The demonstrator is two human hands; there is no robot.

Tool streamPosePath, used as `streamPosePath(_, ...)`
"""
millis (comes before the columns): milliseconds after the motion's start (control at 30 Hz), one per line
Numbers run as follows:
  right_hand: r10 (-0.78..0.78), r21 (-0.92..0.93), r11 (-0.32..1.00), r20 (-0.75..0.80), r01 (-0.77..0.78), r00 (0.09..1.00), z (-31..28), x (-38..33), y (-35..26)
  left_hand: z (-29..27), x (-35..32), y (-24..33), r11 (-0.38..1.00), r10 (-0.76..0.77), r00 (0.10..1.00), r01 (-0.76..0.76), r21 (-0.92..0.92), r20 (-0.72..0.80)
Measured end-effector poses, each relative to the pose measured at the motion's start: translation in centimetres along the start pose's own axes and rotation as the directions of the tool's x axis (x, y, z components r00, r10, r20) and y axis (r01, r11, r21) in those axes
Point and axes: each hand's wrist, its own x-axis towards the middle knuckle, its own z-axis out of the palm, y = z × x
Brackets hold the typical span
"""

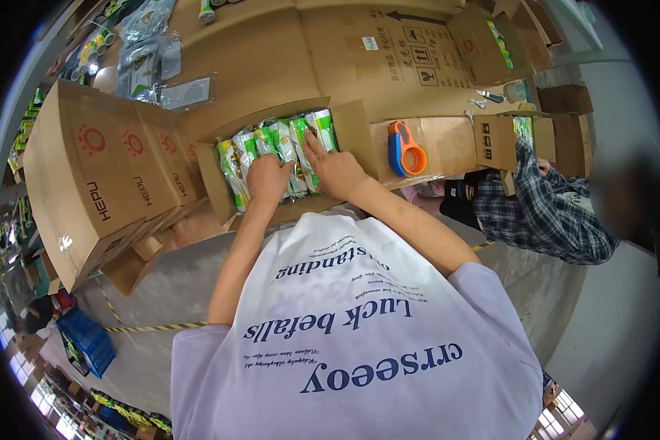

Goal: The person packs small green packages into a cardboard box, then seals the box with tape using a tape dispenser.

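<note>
In front of me an open cardboard box (277, 207) holds a row of green-and-white plastic packets (280, 139) standing side by side. My left hand (268, 178) is closed, its knuckles up and its fingers curled down among the middle packets; the fingertips are hidden. Just to its right, my right hand (335, 170) rests on the packets toward the right end of the row. Two of its fingers stretch forward along a packet, apart from the thumb. The box's right flap (356, 136) is folded outward beside my right wrist.
An orange-and-blue tape dispenser (411, 150) stands on the cardboard-covered table to the right. Tall brown boxes (88, 169) crowd the left side. Clear plastic bags (150, 66) lie at the far left. A co-worker in a checked shirt (554, 209) reaches into a small box (495, 143) on the right.
</note>
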Motion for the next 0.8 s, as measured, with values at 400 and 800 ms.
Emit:
streamPosePath(400,-0.070,0.128,0.989,-0.046,0.075,0.997,-0.3,0.8,-0.6,-2.2,-0.3,-1.1,0.974,0.200,0.945,-0.163,-0.156,0.258)
streamPosePath(800,0.052,0.391,0.920,-0.052,-0.028,0.997,-0.2,4.5,1.7,0.4,0.1,-0.3,0.850,0.352,0.876,-0.447,0.280,0.329)
